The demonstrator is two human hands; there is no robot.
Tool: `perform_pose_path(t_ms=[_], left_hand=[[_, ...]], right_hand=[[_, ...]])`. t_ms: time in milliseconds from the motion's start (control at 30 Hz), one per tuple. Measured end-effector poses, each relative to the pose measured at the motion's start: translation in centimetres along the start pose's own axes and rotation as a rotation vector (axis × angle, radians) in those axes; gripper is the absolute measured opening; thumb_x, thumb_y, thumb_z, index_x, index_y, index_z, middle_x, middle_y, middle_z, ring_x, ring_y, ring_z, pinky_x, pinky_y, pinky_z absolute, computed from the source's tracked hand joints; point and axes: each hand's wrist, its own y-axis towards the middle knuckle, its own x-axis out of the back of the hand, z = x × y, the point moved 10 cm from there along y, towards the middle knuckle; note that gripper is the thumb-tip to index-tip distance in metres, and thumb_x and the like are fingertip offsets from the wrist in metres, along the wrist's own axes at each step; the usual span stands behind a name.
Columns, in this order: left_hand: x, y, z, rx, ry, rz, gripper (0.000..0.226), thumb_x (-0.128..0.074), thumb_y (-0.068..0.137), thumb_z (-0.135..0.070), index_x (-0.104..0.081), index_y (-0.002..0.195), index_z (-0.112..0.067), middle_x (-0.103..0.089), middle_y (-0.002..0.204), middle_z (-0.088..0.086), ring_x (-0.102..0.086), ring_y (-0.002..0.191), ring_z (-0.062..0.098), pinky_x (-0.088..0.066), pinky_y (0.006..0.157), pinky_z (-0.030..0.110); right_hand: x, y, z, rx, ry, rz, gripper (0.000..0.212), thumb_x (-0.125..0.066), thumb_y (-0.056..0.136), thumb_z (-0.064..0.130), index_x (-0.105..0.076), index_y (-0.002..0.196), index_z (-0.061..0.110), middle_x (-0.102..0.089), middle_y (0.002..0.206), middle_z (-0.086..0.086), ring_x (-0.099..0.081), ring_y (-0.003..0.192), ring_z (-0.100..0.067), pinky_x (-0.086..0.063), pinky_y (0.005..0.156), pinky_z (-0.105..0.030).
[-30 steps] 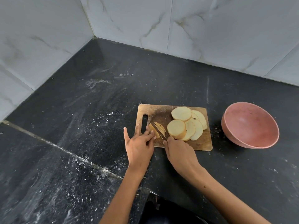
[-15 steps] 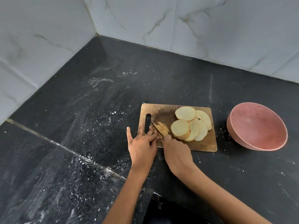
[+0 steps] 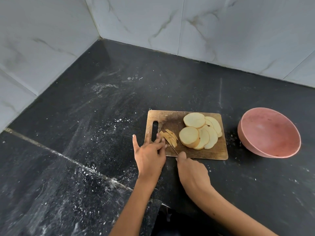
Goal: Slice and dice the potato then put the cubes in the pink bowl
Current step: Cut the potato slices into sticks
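Your left hand (image 3: 149, 155) lies flat at the near left corner of the wooden cutting board (image 3: 214, 153), fingers straight and spread; the fingertips (image 3: 162, 141) press on a small fan of thin potato strips (image 3: 169, 137) just right of the board's handle slot, while the thumb points out over the dark bench (image 3: 85, 116). Your right hand (image 3: 193, 171) sits at the board's near edge with its fingers curled round the handle of a knife (image 3: 173, 148); the handle is hidden inside the fist, and only the narrow blade shows, angled up and left into the strips. To the right of the strips, a pile of round potato slices (image 3: 198, 131) overlaps across the board's right half, one thick slice nearest the blade. The pink bowl (image 3: 269, 133) stands on the bench just beside the board's right edge, tilted toward you, with no potato visible inside. White specks are scattered over the bench, and marbled tile walls (image 3: 221, 28) meet in the corner behind.
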Motion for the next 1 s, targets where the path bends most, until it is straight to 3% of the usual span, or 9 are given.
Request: perform_pose_path(t_ms=[233, 433, 533, 633, 733, 867, 1000], left_hand=[[-0.2, 0.0, -0.3, -0.038, 0.045, -0.005, 0.01, -0.078, 0.078, -0.017, -0.078, 0.085, -0.024, -0.073, 0.101, -0.002, -0.06, 0.118, 0.025, -0.004, 0.115, 0.043], [0.3, 0.2, -0.3, -0.03, 0.039, -0.003, 0.006, -0.078, 0.079, -0.019, -0.078, 0.084, -0.023, -0.072, 0.104, 0.001, -0.063, 0.114, 0.024, 0.01, 0.116, 0.031], [0.2, 0.1, -0.7, -0.072, 0.049, -0.002, 0.006, -0.077, 0.079, -0.019, -0.078, 0.085, -0.021, -0.073, 0.104, 0.001, -0.061, 0.117, 0.024, 0.01, 0.116, 0.03], [0.4, -0.1, -0.8, -0.102, 0.017, -0.009, 0.009, -0.076, 0.081, -0.018, -0.078, 0.09, -0.018, -0.072, 0.105, 0.001, -0.057, 0.121, 0.025, 0.008, 0.116, 0.03], [0.7, -0.3, -0.7, -0.12, -0.006, -0.012, 0.012, -0.075, 0.082, -0.019, -0.077, 0.094, -0.018, -0.072, 0.107, 0.001, -0.056, 0.123, 0.023, 0.01, 0.117, 0.029], [0.9, -0.5, -0.5, -0.115, -0.011, -0.039, 0.011, -0.076, 0.082, -0.021, -0.077, 0.093, -0.021, -0.073, 0.104, -0.001, -0.057, 0.121, 0.022, 0.006, 0.118, 0.034], [1.2, -0.5, -0.1, -0.034, -0.042, -0.099, 0.009, -0.079, 0.079, -0.021, -0.078, 0.088, -0.022, -0.073, 0.103, -0.002, -0.06, 0.118, 0.02, -0.001, 0.118, 0.041]], right_hand=[[2.0, 0.9, 0.6, 0.014, 0.023, -0.103, 0.017, -0.032, 0.104, 0.015, -0.044, 0.115, 0.01, -0.064, 0.112, -0.009, -0.065, 0.099, -0.027, -0.039, 0.069, -0.032], [0.0, -1.3, -1.4, -0.032, -0.022, 0.002, 0.018, -0.036, 0.1, 0.006, -0.04, 0.117, 0.01, -0.063, 0.114, -0.01, -0.063, 0.102, -0.029, -0.041, 0.072, -0.034], [-0.1, -2.7, -2.4, -0.024, -0.009, 0.034, 0.021, -0.029, 0.105, 0.022, -0.044, 0.117, 0.011, -0.063, 0.114, -0.009, -0.063, 0.102, -0.028, -0.041, 0.073, -0.034], [0.7, -2.6, -3.4, 0.004, 0.294, 0.123, 0.03, -0.033, 0.104, 0.034, -0.054, 0.094, 0.015, -0.063, 0.092, -0.005, -0.062, 0.078, -0.019, -0.049, 0.068, -0.034], [2.7, -2.5, -3.5, 0.052, 0.497, 0.084, 0.033, -0.038, 0.103, 0.033, -0.053, 0.079, 0.016, -0.057, 0.069, 0.001, -0.053, 0.053, -0.01, -0.046, 0.048, -0.025], [4.6, -1.8, -2.0, 0.125, 0.263, -0.137, 0.033, -0.032, 0.103, 0.037, -0.051, 0.083, 0.018, -0.056, 0.074, 0.003, -0.055, 0.068, -0.014, -0.043, 0.059, -0.03], [4.4, -0.5, 0.1, 0.157, 0.129, -0.192, 0.034, -0.029, 0.104, 0.036, -0.055, 0.101, 0.016, -0.061, 0.088, 0.0, -0.061, 0.079, -0.016, -0.049, 0.069, -0.03]])
